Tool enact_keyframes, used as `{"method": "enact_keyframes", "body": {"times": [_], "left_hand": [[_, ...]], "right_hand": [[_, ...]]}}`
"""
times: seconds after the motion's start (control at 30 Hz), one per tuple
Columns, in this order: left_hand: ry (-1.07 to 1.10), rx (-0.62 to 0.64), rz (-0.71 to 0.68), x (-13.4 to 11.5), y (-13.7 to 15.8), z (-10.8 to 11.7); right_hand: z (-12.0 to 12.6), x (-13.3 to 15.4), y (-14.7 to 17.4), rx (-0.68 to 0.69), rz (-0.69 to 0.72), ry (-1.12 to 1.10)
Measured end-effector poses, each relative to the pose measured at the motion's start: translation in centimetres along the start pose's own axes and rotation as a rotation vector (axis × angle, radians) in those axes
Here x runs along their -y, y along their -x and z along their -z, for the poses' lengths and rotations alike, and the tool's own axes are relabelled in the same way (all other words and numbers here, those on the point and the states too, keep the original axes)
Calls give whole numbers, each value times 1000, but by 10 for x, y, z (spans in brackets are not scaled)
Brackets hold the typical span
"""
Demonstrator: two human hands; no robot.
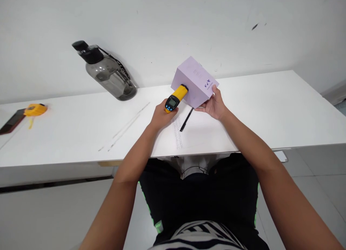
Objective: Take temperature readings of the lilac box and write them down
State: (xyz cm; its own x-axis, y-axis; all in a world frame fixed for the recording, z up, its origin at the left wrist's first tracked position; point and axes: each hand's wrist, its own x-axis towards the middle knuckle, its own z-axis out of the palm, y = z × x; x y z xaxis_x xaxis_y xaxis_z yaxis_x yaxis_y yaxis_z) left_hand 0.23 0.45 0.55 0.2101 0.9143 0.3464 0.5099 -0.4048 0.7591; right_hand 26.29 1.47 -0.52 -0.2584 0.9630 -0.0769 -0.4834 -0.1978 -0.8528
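Note:
My left hand (161,116) is closed around the grip of a yellow and black infrared thermometer (178,94), its small screen and blue buttons facing up. The thermometer's front end is right by the side of a lilac box (195,75); whether the two touch, I cannot tell. My right hand (214,105) grips the box at its right lower corner, thumb on the printed face and fingers underneath. The box is tilted, with small purple markings on its top face. Below it, a black pen (186,119) lies on the white table (256,109), beside faint handwriting.
A grey see-through bottle (110,75) with a black cap and strap stands against the wall, left of the box. Farther left are a yellow tape measure (35,109) and a dark flat object (13,121). The table's front edge runs just before my legs.

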Motion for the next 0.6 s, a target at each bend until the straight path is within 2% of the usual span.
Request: {"method": "enact_keyframes", "body": {"times": [0.23,0.47,0.6], "left_hand": [[7,-1,0,1,-1,-1],[-14,3,11,-1,0,0],[-10,10,-8,-1,0,0]], "right_hand": [[-3,2,3,-32,3,25],[2,1,0,33,-20,-31],[0,1,1,-7,-11,-8]]}}
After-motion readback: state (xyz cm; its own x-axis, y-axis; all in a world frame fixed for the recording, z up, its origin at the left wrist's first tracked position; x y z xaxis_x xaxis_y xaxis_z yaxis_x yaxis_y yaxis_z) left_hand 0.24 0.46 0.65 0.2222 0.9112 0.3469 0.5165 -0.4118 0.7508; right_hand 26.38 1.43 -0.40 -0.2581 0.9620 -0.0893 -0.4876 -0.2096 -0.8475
